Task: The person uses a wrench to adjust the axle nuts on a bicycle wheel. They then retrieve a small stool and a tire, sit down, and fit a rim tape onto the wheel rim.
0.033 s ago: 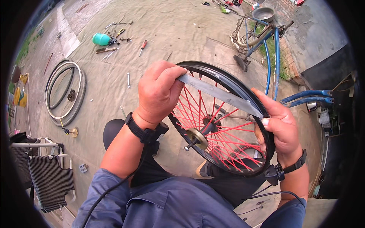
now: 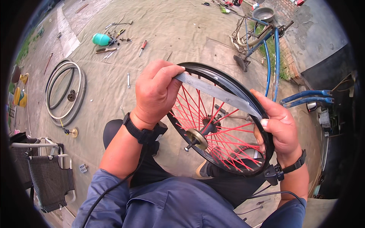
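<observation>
A black bicycle wheel rim (image 2: 270, 152) with red spokes stands tilted in front of my lap. Its hub carries a brass-coloured disc (image 2: 200, 137) on the near side. Across the upper part of the wheel runs a flat grey rim strip (image 2: 216, 92), stretched between my hands. My left hand (image 2: 156, 89) is closed, pinching the strip's left end beside the rim's upper left. On the right, my right hand (image 2: 280, 123) grips the rim, its thumb pressing the strip's other end and fingers reaching behind. Part of those fingers is hidden by the rim.
A blue bicycle frame (image 2: 277, 57) lies at the far right. Tyres and a pale rim (image 2: 79, 95) rest on the left. A screwdriver (image 2: 143, 46), a wrench (image 2: 128, 80) and a turquoise container (image 2: 101, 38) lie on the ground cloth. A folding chair (image 2: 51, 178) is at lower left.
My left hand has shifted slightly left with the strip's end. The wheel's upper edge has moved a little; my right hand still grips it.
</observation>
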`<act>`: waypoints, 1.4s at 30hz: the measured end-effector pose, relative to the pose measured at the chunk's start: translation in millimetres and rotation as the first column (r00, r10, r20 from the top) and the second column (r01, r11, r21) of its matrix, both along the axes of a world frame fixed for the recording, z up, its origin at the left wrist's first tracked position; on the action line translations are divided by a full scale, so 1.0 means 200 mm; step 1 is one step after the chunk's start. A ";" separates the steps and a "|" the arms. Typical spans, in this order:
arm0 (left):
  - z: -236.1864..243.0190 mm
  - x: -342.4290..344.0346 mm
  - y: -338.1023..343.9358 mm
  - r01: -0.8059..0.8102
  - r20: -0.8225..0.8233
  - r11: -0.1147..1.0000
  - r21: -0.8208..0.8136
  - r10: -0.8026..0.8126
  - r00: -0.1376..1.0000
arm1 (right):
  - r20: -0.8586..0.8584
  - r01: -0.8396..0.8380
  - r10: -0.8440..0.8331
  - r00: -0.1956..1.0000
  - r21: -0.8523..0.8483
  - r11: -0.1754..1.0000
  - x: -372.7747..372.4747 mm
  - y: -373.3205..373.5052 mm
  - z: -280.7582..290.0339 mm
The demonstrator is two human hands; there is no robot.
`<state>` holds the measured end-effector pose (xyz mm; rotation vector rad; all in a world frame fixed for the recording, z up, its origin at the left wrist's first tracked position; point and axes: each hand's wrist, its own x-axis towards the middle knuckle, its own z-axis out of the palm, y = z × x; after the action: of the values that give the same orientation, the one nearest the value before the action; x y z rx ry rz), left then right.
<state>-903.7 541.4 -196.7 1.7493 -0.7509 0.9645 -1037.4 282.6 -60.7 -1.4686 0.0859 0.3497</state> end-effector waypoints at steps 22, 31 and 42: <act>-0.16 0.14 0.31 0.035 -0.309 0.968 0.248 0.045 0.950 | -0.015 -0.096 0.096 0.995 0.020 0.995 -0.04 0.02 -0.03; -0.38 0.14 0.33 0.113 -0.500 0.953 0.282 0.045 0.865 | 0.102 0.095 -0.101 0.990 0.065 0.993 -0.09 -0.04 0.03; -0.48 0.15 0.31 0.220 -0.837 0.933 0.283 0.129 0.531 | 0.074 0.109 -0.104 0.992 -0.070 0.992 -0.01 -0.04 -0.01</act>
<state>-873.6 602.5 -293.6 2.1946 -0.2999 -0.1897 -1038.9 274.6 -63.6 -1.5417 0.1214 0.2092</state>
